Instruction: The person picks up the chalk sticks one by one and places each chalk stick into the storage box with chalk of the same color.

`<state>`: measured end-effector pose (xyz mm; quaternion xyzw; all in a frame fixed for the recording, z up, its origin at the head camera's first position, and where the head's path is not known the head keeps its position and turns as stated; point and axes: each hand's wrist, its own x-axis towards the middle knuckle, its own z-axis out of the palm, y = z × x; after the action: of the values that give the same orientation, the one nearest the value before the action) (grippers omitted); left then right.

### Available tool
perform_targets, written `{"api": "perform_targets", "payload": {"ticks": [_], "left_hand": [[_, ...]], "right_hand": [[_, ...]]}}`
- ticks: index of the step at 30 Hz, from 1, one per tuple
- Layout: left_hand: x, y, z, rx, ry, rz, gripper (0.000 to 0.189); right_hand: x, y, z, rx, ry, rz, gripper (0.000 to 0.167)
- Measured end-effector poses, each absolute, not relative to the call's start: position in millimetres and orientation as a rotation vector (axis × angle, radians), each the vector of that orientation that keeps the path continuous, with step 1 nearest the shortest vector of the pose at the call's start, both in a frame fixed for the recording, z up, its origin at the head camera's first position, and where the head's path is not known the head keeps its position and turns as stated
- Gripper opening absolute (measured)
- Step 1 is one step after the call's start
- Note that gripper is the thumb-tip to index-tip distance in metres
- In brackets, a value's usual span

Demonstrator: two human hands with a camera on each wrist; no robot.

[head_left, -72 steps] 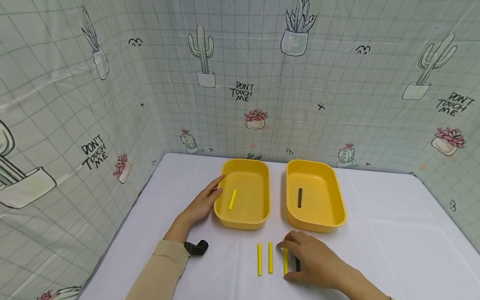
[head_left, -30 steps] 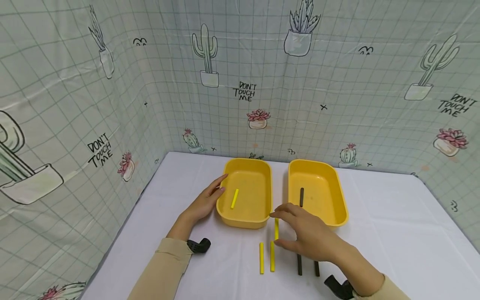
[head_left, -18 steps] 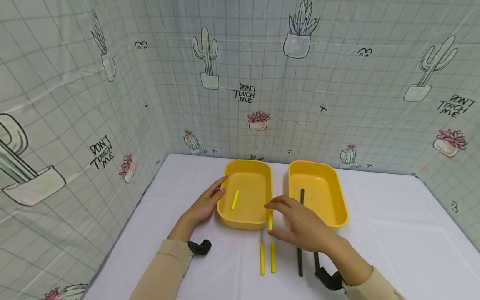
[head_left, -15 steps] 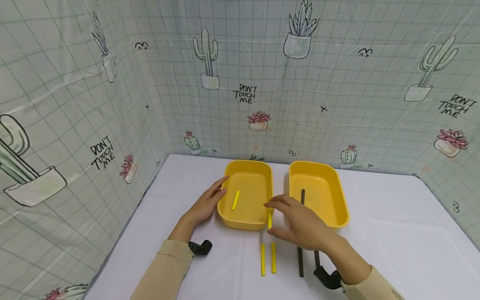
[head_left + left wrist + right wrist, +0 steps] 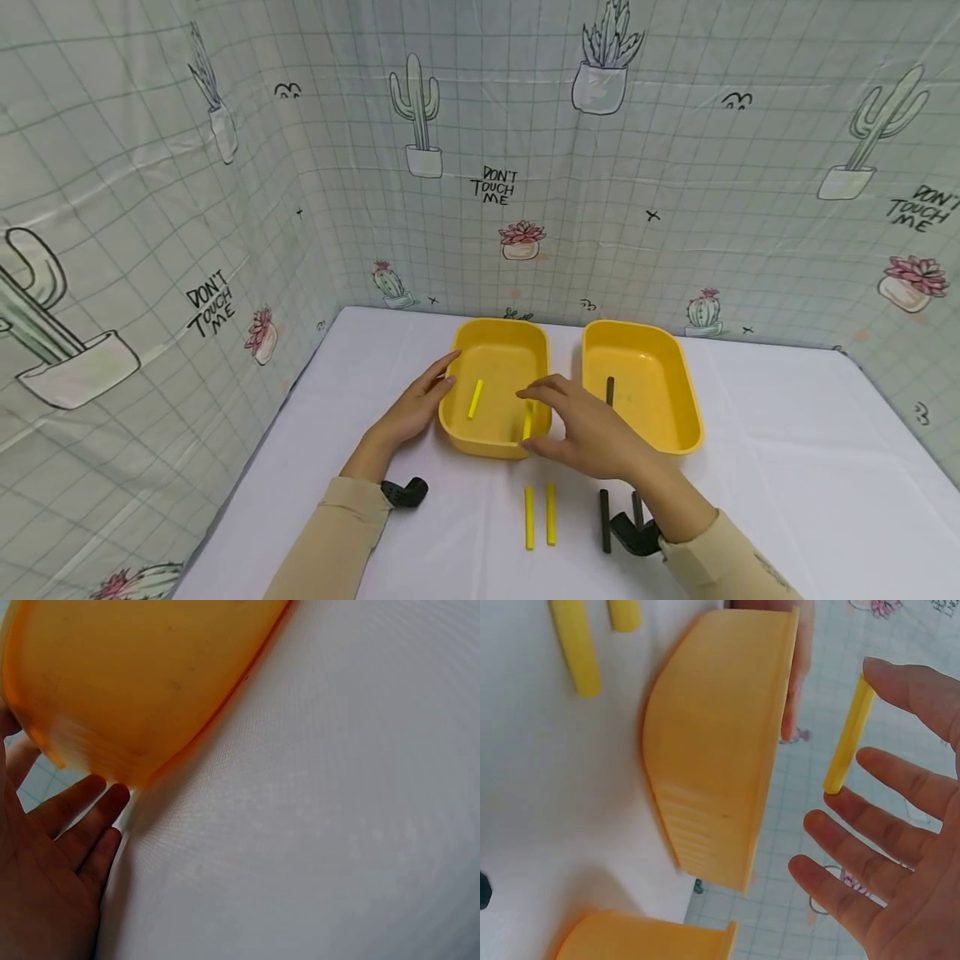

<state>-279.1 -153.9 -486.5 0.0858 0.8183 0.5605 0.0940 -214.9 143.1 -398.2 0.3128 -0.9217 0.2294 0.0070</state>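
Observation:
My right hand (image 5: pixel 592 429) pinches a yellow stick (image 5: pixel 527 422) by its two ends, thumb on one and a fingertip on the other. In the right wrist view, this yellow stick (image 5: pixel 848 736) is up beyond the tray's rim. It overlaps the near right part of the left yellow tray (image 5: pixel 498 450) in the head view. Another yellow stick (image 5: pixel 475 399) lies inside that tray. My left hand (image 5: pixel 411 410) rests against the tray's left side, its fingers extended along the wall (image 5: pixel 112 750) in the left wrist view.
A second yellow tray (image 5: pixel 678 400) on the right holds a black stick (image 5: pixel 610 390), partly hidden by my right hand. Two yellow sticks (image 5: pixel 529 517) and two black sticks (image 5: pixel 604 522) lie on the white tablecloth (image 5: pixel 450 550) in front. A patterned curtain (image 5: pixel 337 208) hangs behind.
My right hand has picked up a yellow stick from the row on the table and carried it up and left over the left tray. My left hand has stayed at the tray.

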Motion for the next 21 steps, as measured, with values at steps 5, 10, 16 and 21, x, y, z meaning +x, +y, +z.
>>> {"api": "perform_targets", "payload": {"ticks": [5,10,16,21], "left_hand": [[-278.8,-153.7,-485.4,0.257,2.429,1.659,0.049],[-277.1,-152.7,-481.7,0.262,2.445,1.646,0.049],[-276.5,-152.2,-480.6,0.274,2.441,1.649,0.049],[-277.1,-153.5,-482.3,0.29,2.444,1.66,0.049]], "right_hand": [[-221.4,136.2,-396.7,0.978,-2.896,0.743,0.061],[-229.6,130.6,-399.8,0.968,-2.915,0.755,0.06],[-238.4,125.9,-405.6,0.986,-2.903,0.761,0.059],[-244.5,120.9,-409.4,0.988,-2.923,0.797,0.06]]}}
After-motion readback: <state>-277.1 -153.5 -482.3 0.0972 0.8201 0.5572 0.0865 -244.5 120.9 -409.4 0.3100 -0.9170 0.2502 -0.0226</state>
